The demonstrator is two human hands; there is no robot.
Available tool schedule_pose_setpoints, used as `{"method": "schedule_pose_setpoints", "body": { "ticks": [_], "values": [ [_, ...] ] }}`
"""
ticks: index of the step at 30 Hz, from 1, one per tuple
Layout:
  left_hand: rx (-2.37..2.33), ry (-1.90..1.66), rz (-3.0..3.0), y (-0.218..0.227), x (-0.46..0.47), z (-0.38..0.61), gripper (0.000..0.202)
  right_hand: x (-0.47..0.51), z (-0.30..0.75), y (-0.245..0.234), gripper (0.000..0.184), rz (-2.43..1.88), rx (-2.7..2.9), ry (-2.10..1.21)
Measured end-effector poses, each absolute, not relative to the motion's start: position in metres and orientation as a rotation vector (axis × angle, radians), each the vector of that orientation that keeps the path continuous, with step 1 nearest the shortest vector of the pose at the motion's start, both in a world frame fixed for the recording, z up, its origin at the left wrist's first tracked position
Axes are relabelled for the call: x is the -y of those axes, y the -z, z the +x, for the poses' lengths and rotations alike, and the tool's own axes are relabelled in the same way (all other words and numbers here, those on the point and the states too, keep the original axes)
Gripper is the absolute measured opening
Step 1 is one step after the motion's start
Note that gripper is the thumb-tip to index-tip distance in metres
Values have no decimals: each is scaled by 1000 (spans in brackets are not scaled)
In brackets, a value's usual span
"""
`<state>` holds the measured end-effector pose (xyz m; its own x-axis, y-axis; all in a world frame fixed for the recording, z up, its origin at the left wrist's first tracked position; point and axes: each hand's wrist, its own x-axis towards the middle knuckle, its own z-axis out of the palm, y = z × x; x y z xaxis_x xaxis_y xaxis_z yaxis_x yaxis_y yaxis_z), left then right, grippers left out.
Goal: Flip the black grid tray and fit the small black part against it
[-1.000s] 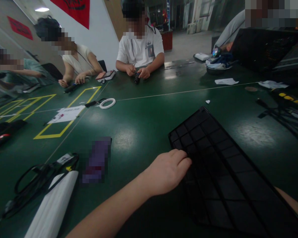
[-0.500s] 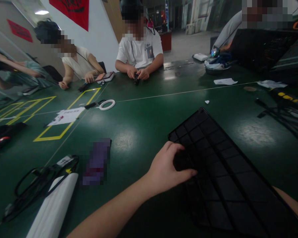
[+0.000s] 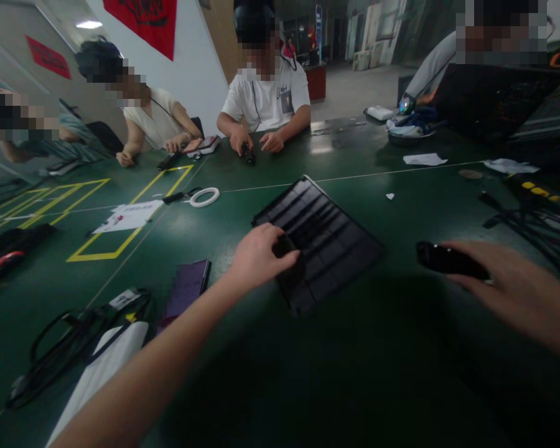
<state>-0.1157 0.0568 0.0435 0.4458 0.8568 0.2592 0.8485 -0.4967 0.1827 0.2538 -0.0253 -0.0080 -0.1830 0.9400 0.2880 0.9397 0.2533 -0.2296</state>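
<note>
Gripping the near left edge of the black compartment tray [image 3: 324,227], the left hand [image 3: 259,256] curls its fingers over the rim; the tray sits mid-way across the green table [image 3: 261,348]. Right hand [image 3: 518,292], well apart to the tray's right, closed around a slim black device [image 3: 443,258]. Purple phone [image 3: 186,287] beside the left forearm.

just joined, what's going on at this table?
One person works at a green table. Their left hand grips the near edge of a black tray with many compartments, which lies flat on the table. Their right hand holds a small black object to the right of the tray, apart from it. Across the table, a person in a white shirt handles a small dark item.
</note>
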Motion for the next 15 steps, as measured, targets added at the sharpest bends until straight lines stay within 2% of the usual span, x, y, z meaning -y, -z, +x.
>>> {"method": "schedule_pose_setpoints", "body": {
  "ticks": [3,6,11,15],
  "values": [
    [-1923,-245,2598,-48,-103,-159,39,17,279,3,43,-2159,2032,-111],
    [-2131,53,2381,-43,-137,-190,44,11,291,7,51,-2563,1988,-318],
    [-2149,188,2218,-32,-160,-206,43,10,306,30,67,-2257,2237,11],
    [-2148,184,2182,-32,-162,-199,38,9,314,36,49,-2358,2143,-73]
  ]
}}
